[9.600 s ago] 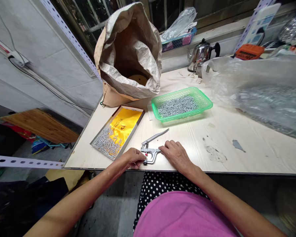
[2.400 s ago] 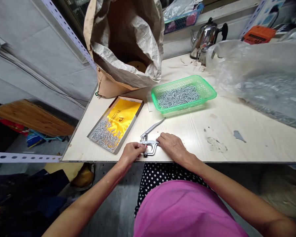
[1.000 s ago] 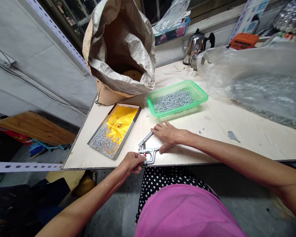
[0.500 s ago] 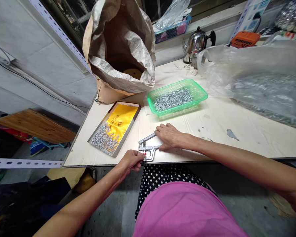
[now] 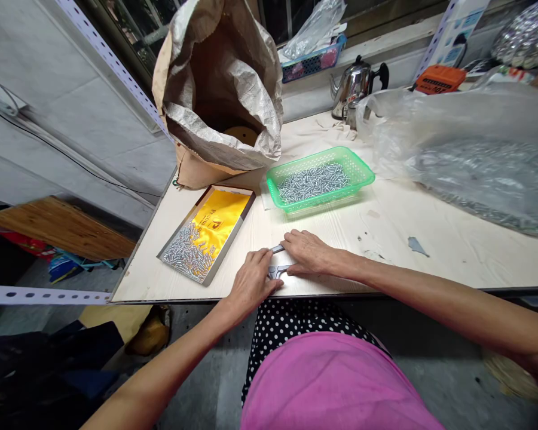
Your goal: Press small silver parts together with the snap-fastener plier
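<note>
Grey metal hand pliers, of the snap-fastener kind, lie near the table's front edge. My right hand is wrapped round their two spread handles, fingers on the upper one and thumb by the lower. My left hand covers the head end of the pliers, fingertips at the upper arm and thumb below, so the jaws and anything in them are hidden. Left of my hands is a shallow tray with a yellow printed lining and a heap of small silver metal pieces.
Behind my hands stands a green plastic basket of similar pieces. A big lined paper sack stands at the back left. A clear plastic bag of pieces lies right. A metal kettle and an orange box are farther back.
My left hand has moved from pinching at the lower jaw up and over the head of the pliers, covering it. My right hand keeps its hold on the handles.
</note>
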`<state>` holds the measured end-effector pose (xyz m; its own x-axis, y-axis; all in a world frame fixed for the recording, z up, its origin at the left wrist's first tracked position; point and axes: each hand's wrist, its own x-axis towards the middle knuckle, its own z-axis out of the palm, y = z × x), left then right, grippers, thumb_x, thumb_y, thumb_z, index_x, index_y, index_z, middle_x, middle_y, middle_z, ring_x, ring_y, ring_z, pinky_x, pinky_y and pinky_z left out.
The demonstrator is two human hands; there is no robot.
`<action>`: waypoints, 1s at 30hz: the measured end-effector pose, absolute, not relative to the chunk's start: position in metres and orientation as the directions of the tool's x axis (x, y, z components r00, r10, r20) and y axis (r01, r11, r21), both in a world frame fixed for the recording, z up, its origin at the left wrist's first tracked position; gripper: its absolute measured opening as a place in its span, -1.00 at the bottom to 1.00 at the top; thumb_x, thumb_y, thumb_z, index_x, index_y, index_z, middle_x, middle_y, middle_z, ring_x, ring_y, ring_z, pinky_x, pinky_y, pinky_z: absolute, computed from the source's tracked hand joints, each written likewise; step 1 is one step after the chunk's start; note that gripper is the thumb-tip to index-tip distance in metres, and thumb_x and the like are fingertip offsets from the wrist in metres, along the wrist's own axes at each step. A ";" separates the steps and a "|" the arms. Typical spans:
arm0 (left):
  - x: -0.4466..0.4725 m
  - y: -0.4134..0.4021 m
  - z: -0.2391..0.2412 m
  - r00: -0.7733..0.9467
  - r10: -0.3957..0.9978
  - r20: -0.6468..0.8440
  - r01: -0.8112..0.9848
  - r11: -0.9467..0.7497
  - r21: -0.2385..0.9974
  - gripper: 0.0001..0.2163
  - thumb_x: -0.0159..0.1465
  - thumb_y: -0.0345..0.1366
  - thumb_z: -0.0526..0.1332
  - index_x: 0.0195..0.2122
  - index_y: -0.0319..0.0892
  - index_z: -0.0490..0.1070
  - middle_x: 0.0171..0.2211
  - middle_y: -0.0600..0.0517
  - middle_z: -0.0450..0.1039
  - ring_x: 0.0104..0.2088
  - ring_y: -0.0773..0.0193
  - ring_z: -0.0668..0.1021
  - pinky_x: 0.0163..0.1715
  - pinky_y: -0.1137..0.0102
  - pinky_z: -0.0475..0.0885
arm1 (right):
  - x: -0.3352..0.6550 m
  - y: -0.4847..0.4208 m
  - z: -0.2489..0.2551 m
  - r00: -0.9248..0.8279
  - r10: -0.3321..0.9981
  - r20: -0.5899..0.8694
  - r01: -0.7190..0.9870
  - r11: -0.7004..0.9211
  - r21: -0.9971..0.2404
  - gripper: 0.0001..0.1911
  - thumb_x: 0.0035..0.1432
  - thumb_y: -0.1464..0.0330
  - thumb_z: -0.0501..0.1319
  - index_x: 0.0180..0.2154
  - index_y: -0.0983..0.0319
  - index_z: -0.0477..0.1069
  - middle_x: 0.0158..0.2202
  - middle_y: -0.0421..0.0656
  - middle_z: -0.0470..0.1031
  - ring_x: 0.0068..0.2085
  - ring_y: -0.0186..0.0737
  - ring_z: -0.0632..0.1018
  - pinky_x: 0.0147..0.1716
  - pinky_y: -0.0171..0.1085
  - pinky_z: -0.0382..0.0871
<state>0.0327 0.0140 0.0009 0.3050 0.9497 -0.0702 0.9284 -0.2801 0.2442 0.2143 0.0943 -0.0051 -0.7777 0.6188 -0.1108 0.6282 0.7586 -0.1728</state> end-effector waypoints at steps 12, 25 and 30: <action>0.050 0.052 0.000 0.422 0.889 -0.176 0.906 -0.410 0.104 -0.51 0.20 -0.06 0.29 0.07 -0.21 0.33 -0.07 -0.11 0.40 -0.06 0.03 0.40 -0.09 0.22 0.37 | 0.228 0.087 0.003 -0.739 0.654 -0.165 0.674 0.723 -0.152 -0.61 0.14 0.24 0.30 -0.08 0.38 0.43 -0.08 0.09 0.44 -0.06 0.02 0.42 -0.12 -0.14 0.30; 0.052 0.046 -0.008 0.389 0.914 -0.118 0.916 -0.371 0.151 -0.70 0.27 -0.10 0.23 -0.09 -0.18 0.42 -0.16 -0.08 0.46 -0.11 0.07 0.45 -0.14 0.23 0.41 | 0.236 0.081 -0.015 -0.733 0.680 -0.036 0.667 0.707 -0.235 -0.74 0.24 0.26 0.22 -0.14 0.33 0.46 -0.16 0.01 0.45 -0.13 -0.07 0.41 -0.17 -0.20 0.25; 0.064 0.012 -0.024 0.346 0.934 0.085 0.907 -0.356 0.225 -0.59 0.29 -0.20 0.22 0.13 -0.21 0.28 0.17 -0.22 0.31 0.19 -0.02 0.34 0.15 0.05 0.28 | 0.255 0.104 -0.021 -0.767 0.641 -0.011 0.616 0.732 -0.291 -0.72 0.30 0.21 0.14 -0.14 0.28 0.46 -0.21 -0.02 0.44 -0.18 -0.11 0.40 -0.18 -0.22 0.22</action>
<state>0.0643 0.0115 -0.0243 0.3460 0.9343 0.0852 0.9069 -0.3564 0.2248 0.2551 0.1043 -0.0210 -0.7673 0.6412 -0.0105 0.6158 0.7322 -0.2908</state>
